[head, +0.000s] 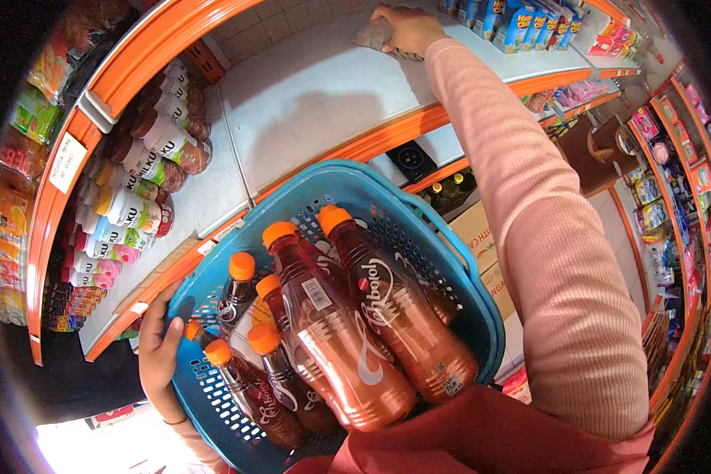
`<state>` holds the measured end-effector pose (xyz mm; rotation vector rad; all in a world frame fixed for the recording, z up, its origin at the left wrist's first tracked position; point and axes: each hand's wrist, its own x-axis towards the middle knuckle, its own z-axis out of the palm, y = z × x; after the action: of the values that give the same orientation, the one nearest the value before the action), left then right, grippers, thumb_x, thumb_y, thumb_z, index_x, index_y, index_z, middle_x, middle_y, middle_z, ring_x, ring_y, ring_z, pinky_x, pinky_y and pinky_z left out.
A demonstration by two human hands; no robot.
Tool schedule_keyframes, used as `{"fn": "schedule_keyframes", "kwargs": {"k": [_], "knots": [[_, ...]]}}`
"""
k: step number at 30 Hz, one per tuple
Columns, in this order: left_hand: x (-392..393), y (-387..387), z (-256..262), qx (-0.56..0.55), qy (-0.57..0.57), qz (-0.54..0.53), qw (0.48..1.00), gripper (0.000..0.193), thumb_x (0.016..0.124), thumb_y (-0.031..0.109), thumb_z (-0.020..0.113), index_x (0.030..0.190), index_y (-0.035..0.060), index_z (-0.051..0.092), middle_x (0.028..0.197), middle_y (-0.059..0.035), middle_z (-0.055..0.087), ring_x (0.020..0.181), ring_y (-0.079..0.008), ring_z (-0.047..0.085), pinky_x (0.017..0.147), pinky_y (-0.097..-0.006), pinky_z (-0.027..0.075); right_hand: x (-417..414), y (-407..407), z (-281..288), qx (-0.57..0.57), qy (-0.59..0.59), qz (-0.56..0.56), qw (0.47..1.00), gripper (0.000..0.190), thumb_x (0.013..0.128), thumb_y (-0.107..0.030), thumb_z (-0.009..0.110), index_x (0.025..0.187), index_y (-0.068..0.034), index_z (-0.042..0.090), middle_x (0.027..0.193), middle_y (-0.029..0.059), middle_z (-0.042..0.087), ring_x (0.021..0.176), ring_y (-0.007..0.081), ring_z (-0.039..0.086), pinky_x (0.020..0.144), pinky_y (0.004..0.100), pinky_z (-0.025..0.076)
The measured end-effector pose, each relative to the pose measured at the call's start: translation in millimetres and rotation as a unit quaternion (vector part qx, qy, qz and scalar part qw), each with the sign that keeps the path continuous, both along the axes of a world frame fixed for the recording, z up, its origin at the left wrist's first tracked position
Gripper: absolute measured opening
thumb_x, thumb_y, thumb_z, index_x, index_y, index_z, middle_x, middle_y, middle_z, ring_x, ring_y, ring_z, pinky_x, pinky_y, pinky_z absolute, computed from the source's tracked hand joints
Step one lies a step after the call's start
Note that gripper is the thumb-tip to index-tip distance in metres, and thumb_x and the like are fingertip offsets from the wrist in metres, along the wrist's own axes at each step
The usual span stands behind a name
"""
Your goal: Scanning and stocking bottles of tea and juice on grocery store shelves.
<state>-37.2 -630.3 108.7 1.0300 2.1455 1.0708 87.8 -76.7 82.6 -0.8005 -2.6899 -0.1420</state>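
My left hand [160, 349] grips the left rim of a blue plastic basket [486, 320], which rests against my body. In the basket are several bottles of tea with orange caps: large ones such as this tea bottle [349, 349], and smaller ones such as this small bottle [255, 394]. My right arm reaches out to the white shelf [296, 77], where my right hand [400, 29] holds a crumpled grey cloth [379, 37] against the surface, near its back edge.
Rows of milk drink bottles [166, 142] stand on the shelf at left. Blue cartons [515, 26] stand at the right end. Below are a black device [412, 161] and cardboard boxes [471, 237]. An orange shelf edge [148, 35] curves overhead at the upper left.
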Motion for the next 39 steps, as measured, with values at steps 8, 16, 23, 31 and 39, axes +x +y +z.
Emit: {"fn": "schedule_keyframes", "kwargs": {"k": [8,16,23,31,39], "knots": [[4,7,5,-0.007,-0.012,0.019,1.000,0.044,0.090,0.012,0.052,0.131,-0.0041,0.047,0.124,-0.0139,0.055,0.113,-0.0185,0.051,0.101,-0.0310,0.035,-29,27,-23,-0.029,0.005,-0.205,0.978,0.055,0.085,-0.046,0.057,0.133,-0.020,0.048,0.132,0.0124,0.052,0.125,0.0339,0.045,0.100,0.0486,0.038],[5,15,11,-0.022,-0.001,0.010,1.000,0.047,0.089,0.012,0.052,0.132,-0.0043,0.045,0.128,-0.0145,0.052,0.117,-0.0189,0.049,0.102,-0.0307,0.033,-2,9,-37,-0.006,-0.103,-0.078,0.992,0.057,0.083,-0.046,0.055,0.136,-0.027,0.047,0.125,0.0157,0.057,0.124,0.0358,0.044,0.098,0.0434,0.040],[1,25,8,-0.032,-0.008,-0.019,0.999,0.049,0.091,0.016,0.051,0.134,-0.0048,0.042,0.134,-0.0153,0.048,0.123,-0.0207,0.045,0.106,-0.0328,0.030,19,-78,-24,-0.118,-0.042,0.296,0.947,0.045,0.083,-0.031,0.062,0.127,-0.033,0.057,0.140,0.0199,0.042,0.130,0.0419,0.034,0.107,0.0445,0.030],[7,33,9,-0.049,0.020,-0.048,0.997,0.050,0.093,0.021,0.049,0.135,-0.0053,0.040,0.137,-0.0148,0.045,0.126,-0.0208,0.042,0.108,-0.0331,0.028,-14,14,-40,-0.054,-0.033,0.086,0.994,0.038,0.087,-0.040,0.055,0.120,-0.025,0.064,0.135,0.0158,0.049,0.124,0.0358,0.045,0.098,0.0459,0.039],[6,21,7,-0.050,0.024,0.012,0.998,0.048,0.091,0.014,0.052,0.134,-0.0045,0.043,0.132,-0.0151,0.050,0.121,-0.0196,0.046,0.104,-0.0318,0.031,6,106,-57,-0.038,-0.127,-0.188,0.973,0.048,0.090,-0.034,0.044,0.134,-0.016,0.052,0.145,0.0131,0.040,0.135,0.0340,0.034,0.108,0.0523,0.024]]}}
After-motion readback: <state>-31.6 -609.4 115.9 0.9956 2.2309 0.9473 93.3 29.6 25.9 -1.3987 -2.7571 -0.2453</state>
